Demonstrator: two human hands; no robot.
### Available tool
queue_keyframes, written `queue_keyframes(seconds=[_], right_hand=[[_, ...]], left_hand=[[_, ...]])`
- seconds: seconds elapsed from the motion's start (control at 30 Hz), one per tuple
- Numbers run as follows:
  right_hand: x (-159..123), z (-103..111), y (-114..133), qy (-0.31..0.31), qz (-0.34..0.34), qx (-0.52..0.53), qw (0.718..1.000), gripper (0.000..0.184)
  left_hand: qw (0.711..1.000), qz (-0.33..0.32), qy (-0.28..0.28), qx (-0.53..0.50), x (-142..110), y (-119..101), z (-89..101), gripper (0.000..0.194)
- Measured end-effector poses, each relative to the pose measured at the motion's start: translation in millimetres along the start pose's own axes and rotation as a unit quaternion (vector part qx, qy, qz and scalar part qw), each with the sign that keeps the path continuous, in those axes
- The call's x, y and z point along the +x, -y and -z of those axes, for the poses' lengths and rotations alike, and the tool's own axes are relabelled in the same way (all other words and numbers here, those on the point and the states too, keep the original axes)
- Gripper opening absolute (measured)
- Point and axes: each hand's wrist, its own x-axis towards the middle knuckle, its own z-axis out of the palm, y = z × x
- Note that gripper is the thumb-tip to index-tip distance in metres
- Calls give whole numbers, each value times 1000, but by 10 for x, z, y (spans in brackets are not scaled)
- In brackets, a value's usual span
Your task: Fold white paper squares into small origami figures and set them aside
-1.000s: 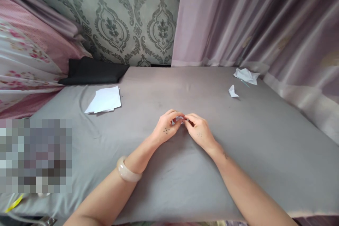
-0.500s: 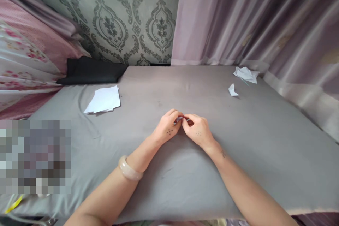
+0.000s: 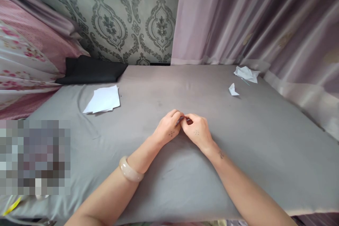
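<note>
My left hand (image 3: pixel 169 126) and my right hand (image 3: pixel 196 129) meet above the middle of the grey cloth, with fingers closed and fingertips touching. Between them shows a sliver of a small piece of paper (image 3: pixel 179 121); the fingers cover most of it, so its shape cannot be made out. A pale bangle (image 3: pixel 129 170) circles my left forearm. Ahead and to the right of my hands stands a small folded white paper (image 3: pixel 233 90), apart from both.
Grey cloth (image 3: pixel 164 91) covers the table. White paper sheets (image 3: pixel 103 99) lie at the left, near a folded black cloth (image 3: pixel 92 70). Several crumpled or folded papers (image 3: pixel 246 73) lie at the back right by the curtain (image 3: pixel 225 17). A blurred patch hides the left edge; something yellow (image 3: pixel 12 206) is below it.
My hands have turned slightly inward and pressed closer together, still pinching the small piece of paper. The view has shifted very slightly; everything else lies as before.
</note>
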Motion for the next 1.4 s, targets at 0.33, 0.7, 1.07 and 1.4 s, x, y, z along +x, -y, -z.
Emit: queue_keyframes(seconds=[0.33,0.7,1.07,1.4], right_hand=[[-26,15,19,-1,-25,24,999,20],[-41,45,-10,4,-30,67,997,19],[-72,20,-49,-18,8,83,996,19],[-84,3,-97,-24,20,72,997,21]], left_hand=[[1000,6,-3,-4,-5,-51,39,22],[1000,-10,6,-26,-14,-64,89,20],[999,14,-3,-44,-28,-75,109,17],[992,109,-50,-27,-28,-44,112,26]])
